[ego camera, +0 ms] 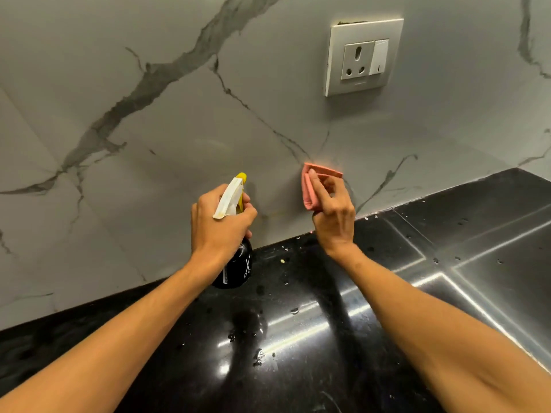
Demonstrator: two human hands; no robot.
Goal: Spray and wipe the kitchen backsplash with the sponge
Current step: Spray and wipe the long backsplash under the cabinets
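Note:
The backsplash (185, 120) is pale grey marble-look tile with dark veins. My left hand (219, 222) grips a spray bottle (235, 269) with a black body, a white trigger head and a yellow nozzle that points at the wall. My right hand (334, 216) holds a folded pink sponge cloth (311, 186) and presses it against the backsplash, low down just above the counter. The two hands are side by side, about a hand's width apart.
A black polished countertop (268, 338) with water drops and crumbs runs below the wall. A steel sink drainboard (465, 263) lies to the right. A white wall socket with a switch (363, 56) sits above the sponge cloth.

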